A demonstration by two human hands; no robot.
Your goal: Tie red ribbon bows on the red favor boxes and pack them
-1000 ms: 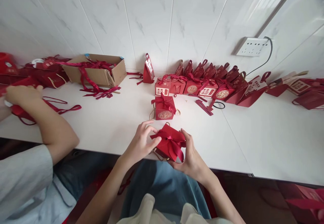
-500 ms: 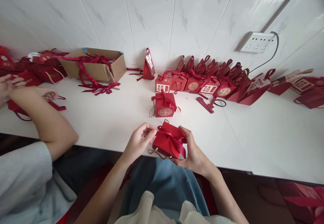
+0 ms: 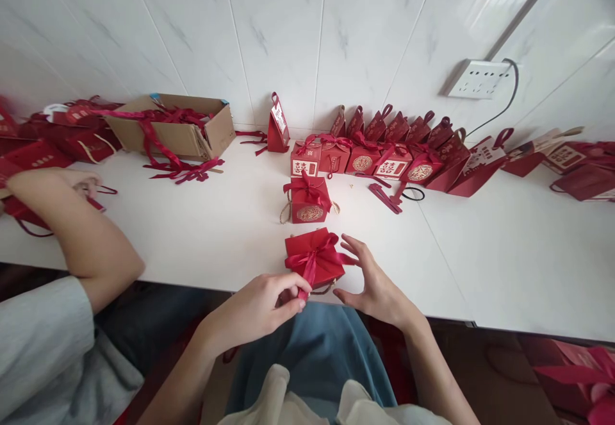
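Observation:
A small red gift box (image 3: 314,259) with a red ribbon (image 3: 307,271) tied round it rests on the white table's near edge. My left hand (image 3: 259,306) pinches the ribbon's loose end just below the box. Fingers spread, my right hand (image 3: 375,284) hovers beside the box's right side and holds nothing. Behind it stands a finished red box with a bow (image 3: 307,199).
A row of red boxes and folded red bags (image 3: 384,149) lines the wall. A cardboard box of ribbons (image 3: 168,127) sits back left. Another person's arm (image 3: 72,220) lies on the table (image 3: 504,252) at left. A power strip (image 3: 475,79) hangs on the tiled wall.
The box has been set down on the table edge. My right hand let go and opened. My left hand drew the ribbon end toward me.

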